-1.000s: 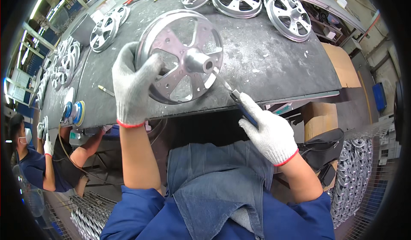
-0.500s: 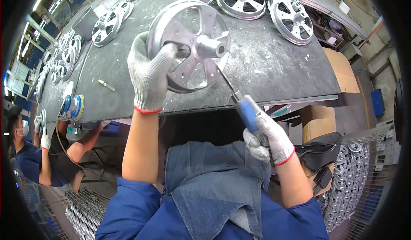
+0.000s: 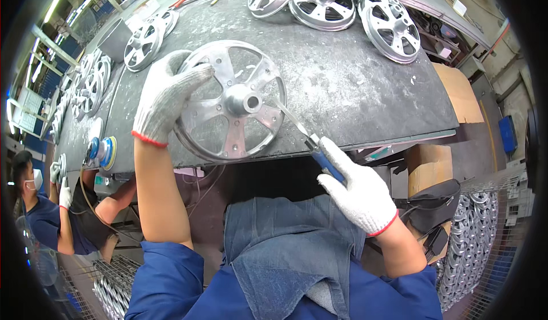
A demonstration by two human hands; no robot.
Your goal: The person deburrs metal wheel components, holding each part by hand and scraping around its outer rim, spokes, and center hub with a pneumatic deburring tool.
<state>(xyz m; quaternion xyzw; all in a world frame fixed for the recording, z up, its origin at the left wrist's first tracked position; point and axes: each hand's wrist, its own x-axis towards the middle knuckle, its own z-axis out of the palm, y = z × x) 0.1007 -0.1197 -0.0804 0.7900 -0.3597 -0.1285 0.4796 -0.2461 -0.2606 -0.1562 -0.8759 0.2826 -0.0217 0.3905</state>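
Silver metal fills the middle of the view: a spoked cast wheel (image 3: 231, 103) stands tilted at the near edge of the dark, dust-streaked counter (image 3: 354, 86), its hub facing the person. The left hand (image 3: 165, 94), in a white knitted glove with a red cuff, grips the wheel's upper left rim, its fingers (image 3: 191, 74) curled over the edge and closed on it. The right hand (image 3: 357, 188), gloved the same way, is wrapped around the blue handle of a thin hand tool (image 3: 305, 137); the tool's slim metal blade runs up and to the left, and its tip meets the wheel between the hub and the right rim. The index finger lies along the handle while the others are closed round it.

Farther back on the counter lie more silver wheels (image 3: 325, 3), three close together at the top and several others along the left side (image 3: 142, 43). A round blue and yellow sander (image 3: 103, 151) sits near the counter's left edge. A denim apron (image 3: 285, 246) covers the person's lap over blue work clothes. At the lower left another person (image 3: 48, 217) in a dark blue shirt and white gloves works below the counter. On the right, a cardboard box (image 3: 428, 166) sits under the counter edge, and a wire cage holds stacked wheels (image 3: 479, 228).
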